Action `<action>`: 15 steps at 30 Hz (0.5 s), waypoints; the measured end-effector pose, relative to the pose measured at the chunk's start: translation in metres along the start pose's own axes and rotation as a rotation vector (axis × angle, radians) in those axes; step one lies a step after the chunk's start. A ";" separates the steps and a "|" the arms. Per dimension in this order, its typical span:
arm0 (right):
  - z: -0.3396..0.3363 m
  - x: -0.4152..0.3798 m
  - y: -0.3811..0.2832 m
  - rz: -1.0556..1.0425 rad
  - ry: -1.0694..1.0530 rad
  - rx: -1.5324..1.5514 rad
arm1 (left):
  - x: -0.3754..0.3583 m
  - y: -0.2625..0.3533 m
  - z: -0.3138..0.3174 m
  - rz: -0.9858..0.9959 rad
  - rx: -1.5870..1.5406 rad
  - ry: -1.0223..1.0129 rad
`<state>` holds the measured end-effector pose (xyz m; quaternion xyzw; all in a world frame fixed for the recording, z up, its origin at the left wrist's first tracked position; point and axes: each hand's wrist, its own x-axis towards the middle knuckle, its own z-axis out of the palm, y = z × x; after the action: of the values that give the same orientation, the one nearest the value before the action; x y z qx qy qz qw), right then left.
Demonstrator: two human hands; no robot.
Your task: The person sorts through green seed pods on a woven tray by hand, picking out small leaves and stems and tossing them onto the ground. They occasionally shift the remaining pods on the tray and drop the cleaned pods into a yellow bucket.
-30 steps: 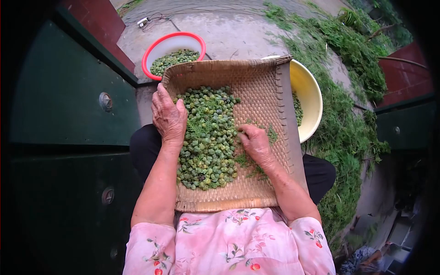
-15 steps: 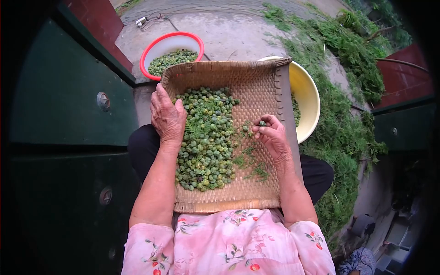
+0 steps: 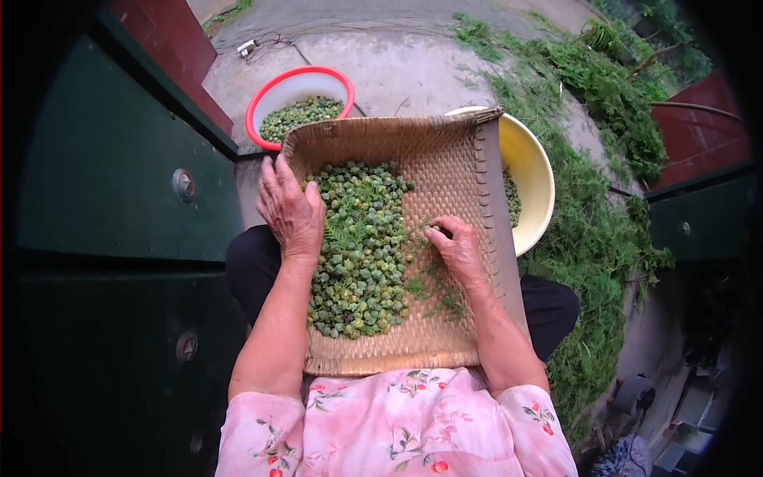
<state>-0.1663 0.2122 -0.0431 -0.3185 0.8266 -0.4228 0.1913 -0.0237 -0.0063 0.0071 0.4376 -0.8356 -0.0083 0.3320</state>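
Note:
A woven winnowing basket [image 3: 445, 171] rests across my lap, with a heap of small green cones [image 3: 358, 262] along its left half. My left hand [image 3: 292, 213] grips the basket's left rim, thumb inside and fingers over the outer side. On the right half, my right hand [image 3: 455, 248] is low over the weave, its thumb and forefinger pinched on a small green cone, mostly hidden by the fingers. Loose green sprigs [image 3: 451, 304] lie beside and below that hand. Another feathery sprig [image 3: 346, 230] sits on top of the heap.
Beyond the basket stands a red-rimmed white basin [image 3: 347, 79] holding more green cones. A yellow basin [image 3: 534, 171], partly behind the basket, also has some. Cut green branches [image 3: 588, 238] cover the ground at right. Dark green metal doors [image 3: 119, 175] are close on the left.
My right hand has moved slightly left and down toward the weave, and the cone in its fingers is now mostly covered. My left hand stays at the rim, its fingers a little straighter.

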 end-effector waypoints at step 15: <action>-0.032 0.000 0.000 0.345 -0.092 1.085 | 0.004 -0.019 0.009 -0.308 -0.314 -0.021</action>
<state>-0.1850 0.2304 -0.0247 -0.0532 0.5221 -0.7349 0.4296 -0.0168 -0.0240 -0.0036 0.5031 -0.7506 -0.1934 0.3823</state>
